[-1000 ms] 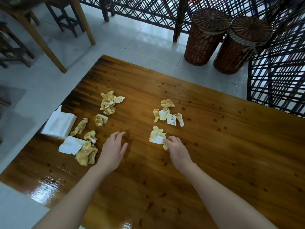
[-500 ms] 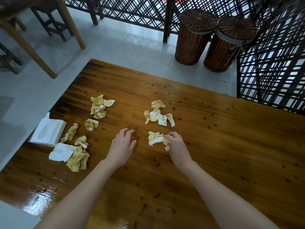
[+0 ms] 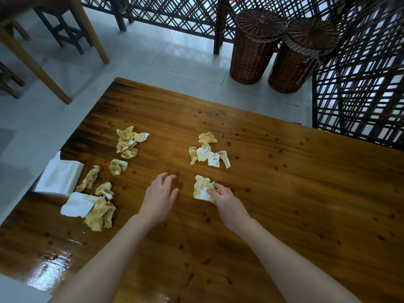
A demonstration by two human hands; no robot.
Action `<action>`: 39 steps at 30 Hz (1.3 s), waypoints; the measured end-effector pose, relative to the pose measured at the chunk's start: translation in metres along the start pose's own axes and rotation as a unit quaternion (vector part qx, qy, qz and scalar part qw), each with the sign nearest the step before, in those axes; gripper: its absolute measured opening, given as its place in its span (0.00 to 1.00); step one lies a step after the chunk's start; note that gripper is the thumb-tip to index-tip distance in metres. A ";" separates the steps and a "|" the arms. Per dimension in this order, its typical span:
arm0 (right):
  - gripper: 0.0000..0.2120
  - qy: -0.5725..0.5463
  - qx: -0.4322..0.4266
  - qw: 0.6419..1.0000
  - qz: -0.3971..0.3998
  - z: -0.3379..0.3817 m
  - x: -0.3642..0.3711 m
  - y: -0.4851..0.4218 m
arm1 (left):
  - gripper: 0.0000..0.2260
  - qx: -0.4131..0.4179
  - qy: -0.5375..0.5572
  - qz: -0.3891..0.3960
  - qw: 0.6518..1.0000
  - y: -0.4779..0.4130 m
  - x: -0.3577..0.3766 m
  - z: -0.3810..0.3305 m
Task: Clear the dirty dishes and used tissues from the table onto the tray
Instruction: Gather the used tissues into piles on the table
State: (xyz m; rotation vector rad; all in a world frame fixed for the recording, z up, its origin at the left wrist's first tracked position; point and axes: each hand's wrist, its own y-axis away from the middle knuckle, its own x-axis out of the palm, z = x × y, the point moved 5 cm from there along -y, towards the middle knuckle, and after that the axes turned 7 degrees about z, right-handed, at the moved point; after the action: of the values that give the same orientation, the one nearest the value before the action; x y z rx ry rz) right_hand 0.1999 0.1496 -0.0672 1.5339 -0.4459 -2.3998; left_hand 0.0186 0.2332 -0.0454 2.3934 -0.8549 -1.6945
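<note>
Right hand (image 3: 225, 201) low on the surface (image 3: 295, 193), fingers (image 3: 215, 191) bent down onto the near right edge of a crumpled tissue (image 3: 201, 185) and gripping it there; thumb hidden under the hand. That tissue is stained yellow-brown with a white patch and lies flat on the wood, near the middle of the surface. Left hand (image 3: 158, 199) just to its left, apart from the tissue, palm down, fingers loosely spread and slightly curved, holding nothing; cannot tell if it touches the wood. Just beyond the right hand, a small heap of tissues (image 3: 207, 153), yellow and white mixed, pieces touching. Farther left, a second heap (image 3: 129, 139) of stained wads, and a single wad (image 3: 117, 166) just nearer than it. Toward the left edge: a twisted strip of tissue (image 3: 89, 178), a small wad (image 3: 105, 190), a flat white tissue (image 3: 76, 204), and a large brown-stained clump (image 3: 100, 216) touching that white one. A stack of clean white napkins (image 3: 59, 178) overhangs the left edge. The surface is glossy brown wood, dotted with dark reddish spots, with glare at the near left corner. Beyond the far edge, pale floor tiles (image 3: 185, 53), two lidded wicker baskets (image 3: 255, 47) side by side, a dark lattice screen (image 3: 175, 14) behind and to the right, and wooden furniture legs (image 3: 91, 31) at upper left.
</note>
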 end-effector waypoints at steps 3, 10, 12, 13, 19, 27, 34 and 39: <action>0.39 0.037 -0.014 0.999 0.027 0.003 0.003 -0.004 | 0.21 -0.001 0.004 0.000 1.000 0.002 0.000 0.003; 0.43 0.059 -0.004 0.998 0.023 0.008 0.000 -0.016 | 0.21 -0.012 0.012 -0.010 1.000 0.009 -0.002 0.017; 0.43 0.048 -0.001 0.999 0.018 0.007 0.000 -0.018 | 0.21 -0.013 0.013 -0.008 1.000 0.011 -0.003 0.022; 0.43 0.041 -0.001 0.999 0.024 0.008 0.001 -0.020 | 0.21 -0.013 0.014 -0.006 1.000 0.013 -0.003 0.024; 0.40 0.011 0.004 1.000 0.024 0.013 -0.003 -0.028 | 0.21 -0.024 0.027 -0.004 0.999 0.021 -0.003 0.035; 0.34 0.012 -0.035 0.999 -0.028 0.017 -0.008 -0.032 | 0.20 -0.028 0.027 -0.001 0.999 0.027 -0.003 0.044; 0.25 -0.009 -0.027 0.999 -0.033 0.019 -0.014 -0.034 | 0.20 -0.037 0.023 -0.001 0.999 0.029 -0.004 0.053; 0.23 -0.034 -0.024 0.998 -0.042 0.017 -0.022 -0.032 | 0.20 -0.034 0.025 -0.006 0.999 0.026 -0.005 0.050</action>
State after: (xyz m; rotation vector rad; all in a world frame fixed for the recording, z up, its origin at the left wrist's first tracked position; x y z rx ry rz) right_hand 0.1914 0.1889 -0.0544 1.4820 -0.3406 -2.5127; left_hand -0.0372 0.2254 -0.0500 2.3907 -0.7654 -1.6338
